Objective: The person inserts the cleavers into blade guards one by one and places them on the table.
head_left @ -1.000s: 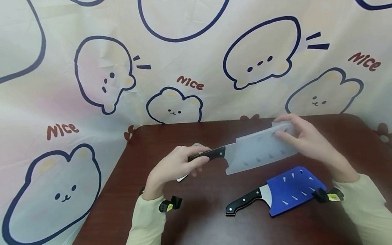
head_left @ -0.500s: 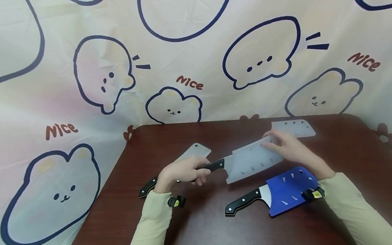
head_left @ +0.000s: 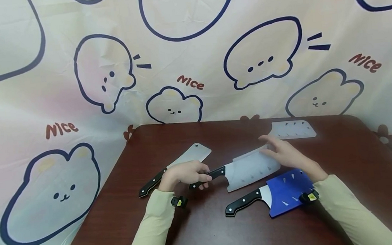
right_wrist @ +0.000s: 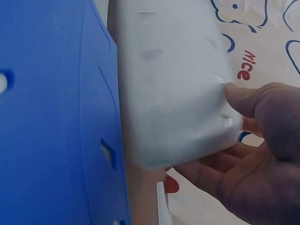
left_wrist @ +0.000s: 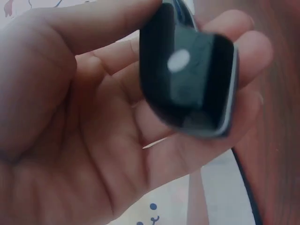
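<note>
My left hand (head_left: 188, 173) grips the black riveted handle (head_left: 218, 172) of a cleaver, its thumb along the near side. In the left wrist view the handle's butt (left_wrist: 187, 79) sticks out between thumb and fingers. A whitish slotted blade cover (head_left: 250, 171) encloses most of that cleaver's blade, held close over the table. At the cover's far end is my right hand (head_left: 286, 152). The right wrist view has its thumb on the edge of the white cover (right_wrist: 178, 93) and the fingers underneath. Just in front lies another cleaver (head_left: 243, 202) in a blue cover (head_left: 276, 199).
An uncovered cleaver (head_left: 192, 153) lies at the left, partly behind my left hand. Near the table's back right edge lies a white slotted piece (head_left: 292, 130). All are on a brown wooden table (head_left: 205, 230) before a printed cloth backdrop (head_left: 210, 51).
The covered cleaver has come down and nearer to the table, both hands with it. My right hand has also moved left, revealing the white piece at the back.
</note>
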Demonstrator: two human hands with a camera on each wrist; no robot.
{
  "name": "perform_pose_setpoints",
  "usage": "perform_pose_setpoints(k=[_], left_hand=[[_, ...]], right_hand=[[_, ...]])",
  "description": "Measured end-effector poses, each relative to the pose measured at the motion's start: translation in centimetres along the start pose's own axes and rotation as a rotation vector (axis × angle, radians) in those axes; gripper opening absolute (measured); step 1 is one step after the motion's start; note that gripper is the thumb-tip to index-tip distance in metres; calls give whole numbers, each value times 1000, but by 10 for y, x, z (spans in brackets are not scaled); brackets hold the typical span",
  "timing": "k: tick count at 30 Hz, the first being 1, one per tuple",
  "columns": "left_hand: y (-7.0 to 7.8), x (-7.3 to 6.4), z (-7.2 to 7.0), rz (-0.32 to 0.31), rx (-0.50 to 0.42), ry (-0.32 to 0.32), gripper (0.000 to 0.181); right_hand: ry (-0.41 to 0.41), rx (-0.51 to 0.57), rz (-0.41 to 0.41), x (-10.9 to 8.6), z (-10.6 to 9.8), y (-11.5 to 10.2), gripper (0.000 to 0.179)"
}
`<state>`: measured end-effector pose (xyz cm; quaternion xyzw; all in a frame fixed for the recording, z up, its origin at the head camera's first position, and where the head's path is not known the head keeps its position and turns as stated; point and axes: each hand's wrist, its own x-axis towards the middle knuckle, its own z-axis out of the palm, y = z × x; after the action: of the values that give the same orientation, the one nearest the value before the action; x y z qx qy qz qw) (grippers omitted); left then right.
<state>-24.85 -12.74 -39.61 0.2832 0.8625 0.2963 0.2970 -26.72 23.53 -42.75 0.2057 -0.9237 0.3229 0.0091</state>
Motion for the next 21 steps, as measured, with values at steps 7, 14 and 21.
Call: perform_pose_setpoints(k=[7, 14, 21], left_hand=[[-4, -2, -7, 16, 127, 42, 28], [-7, -13, -13, -26, 62, 129, 37], [-26, -24, -19, -29, 117, 240, 28]], right_hand=[[-19, -3, 30, 0, -8, 3, 64], [-38, -21, 50, -1, -28, 15, 62], [-69, -127, 39, 1, -35, 40, 55]])
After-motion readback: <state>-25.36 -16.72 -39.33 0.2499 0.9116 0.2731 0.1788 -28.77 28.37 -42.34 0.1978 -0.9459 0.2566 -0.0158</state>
